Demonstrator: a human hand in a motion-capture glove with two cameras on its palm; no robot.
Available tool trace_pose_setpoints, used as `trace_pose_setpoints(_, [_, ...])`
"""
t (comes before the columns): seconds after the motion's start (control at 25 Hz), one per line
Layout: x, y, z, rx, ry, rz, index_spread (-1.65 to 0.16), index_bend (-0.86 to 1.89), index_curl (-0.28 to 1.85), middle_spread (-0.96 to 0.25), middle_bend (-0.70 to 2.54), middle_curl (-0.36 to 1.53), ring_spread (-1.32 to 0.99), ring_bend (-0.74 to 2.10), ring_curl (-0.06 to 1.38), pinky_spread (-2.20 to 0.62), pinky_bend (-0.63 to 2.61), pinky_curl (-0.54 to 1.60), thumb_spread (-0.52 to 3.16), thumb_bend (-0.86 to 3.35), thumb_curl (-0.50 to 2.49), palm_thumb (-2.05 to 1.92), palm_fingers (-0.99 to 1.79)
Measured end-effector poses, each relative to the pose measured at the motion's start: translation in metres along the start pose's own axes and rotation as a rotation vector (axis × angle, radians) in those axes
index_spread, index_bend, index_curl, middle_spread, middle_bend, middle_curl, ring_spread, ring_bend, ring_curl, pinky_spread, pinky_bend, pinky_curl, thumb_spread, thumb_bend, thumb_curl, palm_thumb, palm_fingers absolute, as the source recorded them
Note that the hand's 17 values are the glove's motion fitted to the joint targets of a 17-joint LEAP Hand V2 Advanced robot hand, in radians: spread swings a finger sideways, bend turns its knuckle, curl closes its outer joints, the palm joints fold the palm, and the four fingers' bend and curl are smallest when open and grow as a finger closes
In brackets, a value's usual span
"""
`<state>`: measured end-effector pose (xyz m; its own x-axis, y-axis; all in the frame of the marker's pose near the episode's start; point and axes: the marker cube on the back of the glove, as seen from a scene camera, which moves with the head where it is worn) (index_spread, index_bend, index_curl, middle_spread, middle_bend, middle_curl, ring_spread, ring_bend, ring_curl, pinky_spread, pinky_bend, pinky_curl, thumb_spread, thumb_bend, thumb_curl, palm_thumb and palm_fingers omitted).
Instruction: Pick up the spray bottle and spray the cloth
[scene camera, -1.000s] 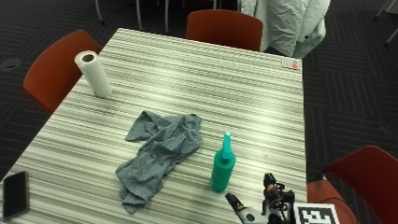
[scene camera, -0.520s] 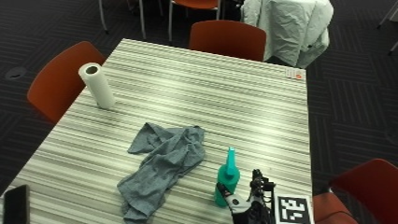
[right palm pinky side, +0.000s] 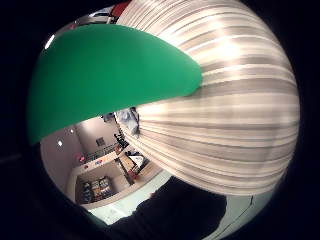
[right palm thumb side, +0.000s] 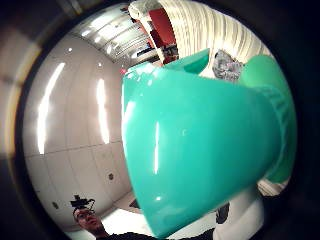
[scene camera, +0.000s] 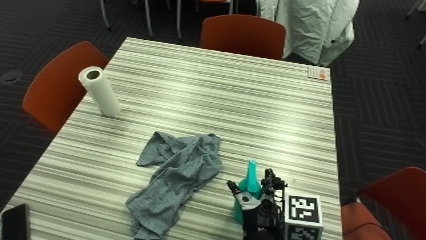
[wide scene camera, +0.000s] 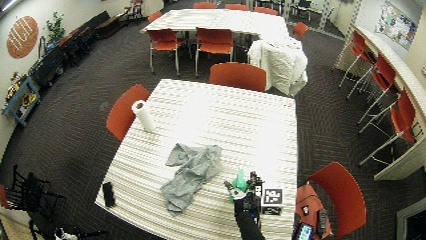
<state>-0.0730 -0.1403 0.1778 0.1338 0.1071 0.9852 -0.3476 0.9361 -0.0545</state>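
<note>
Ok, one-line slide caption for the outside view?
Gloved right hand closing around the upright teal spray bottle beside the crumpled grey cloth on the striped table.

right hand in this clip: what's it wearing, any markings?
The right hand wears a black glove with small white plastic pieces on the fingers, seen in the outside view. A dark sleeve runs back from it toward the table edge in the wide outside view. No lettering or pattern can be made out on the glove itself. The other hand is not in view.
</note>
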Motion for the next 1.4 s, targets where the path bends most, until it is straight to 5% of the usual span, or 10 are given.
trace_pose_setpoints(0.52, [-0.007,-0.003,0.005,0.004,-0.073,-0.03,-0.37,0.19,0.29,-0.07,0.2,0.32,0.12,0.3,0.28,0.19,0.33,0.33,0.94,0.0,0.53,0.96,0.05])
trace_pose_setpoints(0.68, [-0.008,-0.006,0.007,0.011,-0.082,-0.066,-0.31,0.31,0.32,-0.06,0.43,0.39,0.05,0.37,0.28,0.17,0.08,0.23,0.94,0.03,0.55,1.04,0.56])
trace_pose_setpoints(0.76, [-0.008,-0.008,0.007,0.009,-0.084,-0.07,-0.29,0.32,0.34,-0.06,0.44,0.4,0.01,0.41,0.29,0.16,0.07,0.21,0.92,0.03,0.56,1.07,0.61])
trace_pose_setpoints(1.4, [-0.019,-0.008,-0.007,0.029,-0.104,-0.024,-0.23,0.32,0.45,-0.06,0.49,0.47,-0.11,0.54,0.41,0.12,0.11,0.18,0.76,-0.02,0.62,1.14,0.64])
